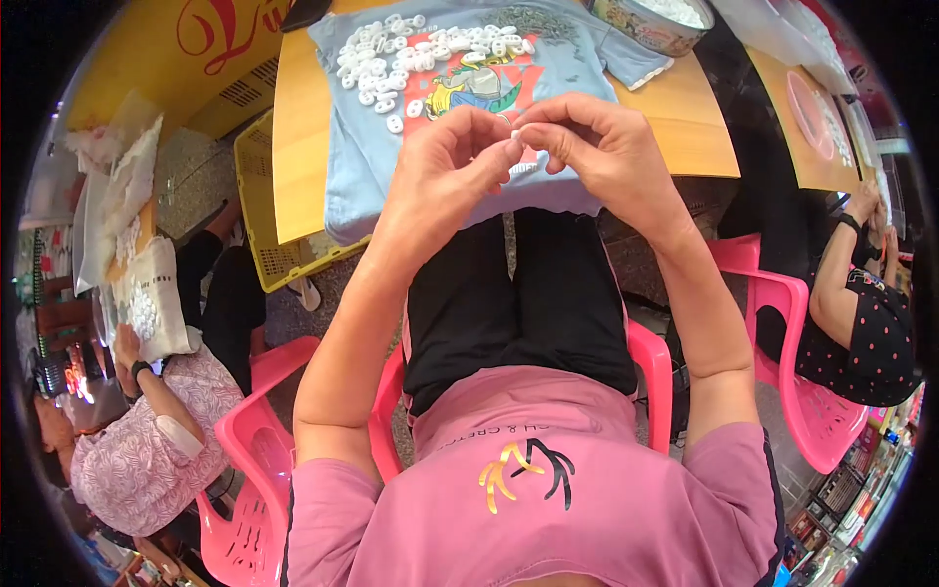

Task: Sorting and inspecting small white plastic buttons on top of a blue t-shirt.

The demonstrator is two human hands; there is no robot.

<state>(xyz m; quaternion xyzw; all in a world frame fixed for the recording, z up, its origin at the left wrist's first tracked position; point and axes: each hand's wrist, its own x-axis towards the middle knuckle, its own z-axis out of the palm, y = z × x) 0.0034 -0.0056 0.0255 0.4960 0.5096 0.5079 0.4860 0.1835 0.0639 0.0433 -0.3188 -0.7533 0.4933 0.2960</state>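
Over the near part of a blue T-shirt (pixel 362 186) spread on the table, my two hands meet fingertip to fingertip. My left hand (pixel 452 161) is closed in a pinch on a small white piece (pixel 515 135), mostly covered by the fingers. Against it presses my right hand (pixel 611 152), its thumb and forefinger also pinched; what lies between them is too small to make out. Beyond my hands, several white oval pieces with two holes (pixel 377 73) lie scattered on the shirt. Behind these is a pile of tiny dark grey-green parts (pixel 533 22).
A round tin (pixel 641 31) of white pieces stands at the table's far right. Below the table's left edge is a yellow crate (pixel 256 196). One person (pixel 161 430) sits at left, another (pixel 846 303) at right, near pink chairs (pixel 797 391).
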